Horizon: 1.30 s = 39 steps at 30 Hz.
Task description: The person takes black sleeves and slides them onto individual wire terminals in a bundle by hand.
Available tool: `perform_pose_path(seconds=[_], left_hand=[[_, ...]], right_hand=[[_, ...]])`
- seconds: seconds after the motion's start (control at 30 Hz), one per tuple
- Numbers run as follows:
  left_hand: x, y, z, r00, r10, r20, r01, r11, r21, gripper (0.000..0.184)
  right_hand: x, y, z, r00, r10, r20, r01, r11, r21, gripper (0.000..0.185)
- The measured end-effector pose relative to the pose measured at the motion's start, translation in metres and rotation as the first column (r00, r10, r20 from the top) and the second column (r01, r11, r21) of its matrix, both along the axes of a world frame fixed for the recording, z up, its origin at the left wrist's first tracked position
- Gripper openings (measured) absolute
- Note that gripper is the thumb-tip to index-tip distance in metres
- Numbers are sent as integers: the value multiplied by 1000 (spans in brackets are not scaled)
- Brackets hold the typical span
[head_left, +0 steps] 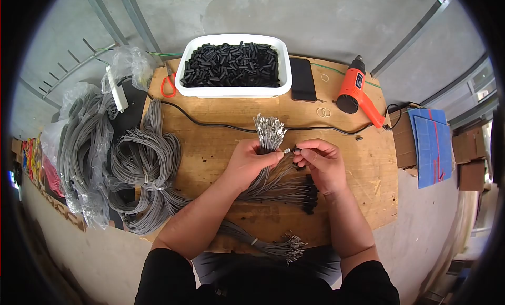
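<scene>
My left hand [251, 162] is closed round a bundle of grey cables [270, 134] whose silvery metal ends point up and away from me. One cable end sticks out of the bundle toward the right. At that end, my right hand [321, 162] pinches a small black sleeve [297, 151] between thumb and finger. Whether the sleeve touches the metal end I cannot tell. Below the hands, grey cables with black-sleeved ends [309, 194] fan out across the wooden table [363, 184]. Nearer my lap lies another tied cable bundle [273, 245] with bare metal ends.
A white tub [231, 93] of black sleeves stands at the back, between red-handled scissors [168, 87] and a dark phone [303, 80]. An orange heat gun [357, 89] lies at right; its black cord [210, 124] crosses the table. Coiled grey cables [144, 158] fill the left side.
</scene>
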State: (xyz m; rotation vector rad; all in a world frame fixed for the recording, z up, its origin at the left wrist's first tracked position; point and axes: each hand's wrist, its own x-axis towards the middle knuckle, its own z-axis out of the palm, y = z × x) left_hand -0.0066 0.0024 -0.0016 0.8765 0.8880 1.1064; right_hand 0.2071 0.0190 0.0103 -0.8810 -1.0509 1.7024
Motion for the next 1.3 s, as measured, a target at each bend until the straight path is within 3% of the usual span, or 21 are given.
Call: perform_pose_path(seconds=[0.4, 0.6, 1.03, 1.2, 1.3], left_hand=[[1, 0, 1, 1000, -15, 14, 15, 1000, 18, 10], [0, -1, 0, 999, -51, 5, 51, 999, 3, 10], [-1, -1, -1, 998, -59, -17, 59, 998, 5, 10], [-1, -1, 1, 989, -64, -131, 69, 997, 37, 12], [3, -1, 0, 995, -72, -74, 75, 997, 34, 13]], right_hand=[[-6, -4, -3, 991, -39, 129, 18, 986, 164, 16], [-6, -4, -4, 993, -57, 107, 31, 972, 234, 17], [-7, -6, -6, 990, -60, 126, 32, 976, 214, 14], [-7, -6, -5, 989, -51, 139, 22, 979, 204, 14], [-3, -3, -6, 990, -81, 111, 59, 980, 189, 14]])
